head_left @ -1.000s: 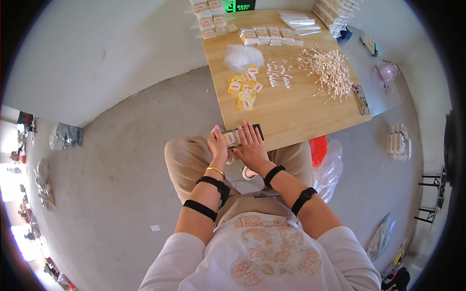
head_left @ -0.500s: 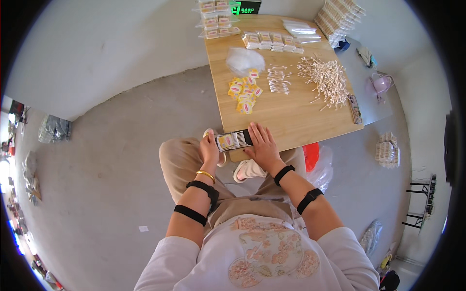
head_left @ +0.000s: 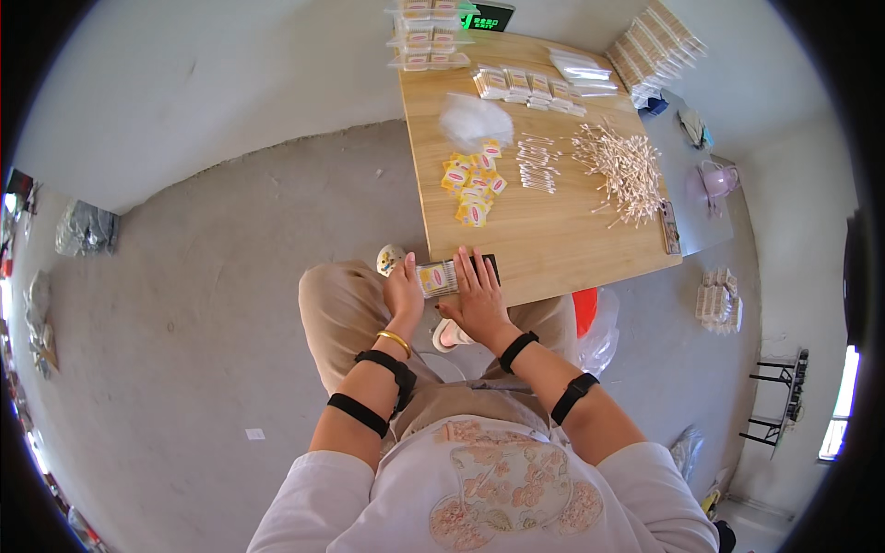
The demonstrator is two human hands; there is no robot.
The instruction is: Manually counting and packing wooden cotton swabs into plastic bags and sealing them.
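My left hand point(head_left: 402, 289) is closed round the left end of a small pack of cotton swabs point(head_left: 433, 278) at the table's near left corner. A yellow and white label card shows on its face, beside a row of swabs. Across the pack's right part lies my right hand point(head_left: 478, 297), fingers stretched out flat and covering many of the swabs. A dark flat piece point(head_left: 491, 269) sticks out past those fingers; its full shape is hidden. Farther up the wooden table point(head_left: 572, 244) are a heap of yellow label cards point(head_left: 473, 189), loosely lined-up cotton swabs point(head_left: 537, 166) and a big swab pile point(head_left: 627, 175).
Clear plastic bags point(head_left: 476, 120) lie beyond the cards. Several filled swab packs point(head_left: 525, 86) stand in a row at the back, with stacked packs point(head_left: 430, 37) at the far left. A phone point(head_left: 670, 228) rests by the right edge. A red bag point(head_left: 585, 311) hangs below the table.
My right hand has slid left along the pack and now covers more of the swabs. My left hand keeps its hold at the left end. The whole view has shifted slightly.
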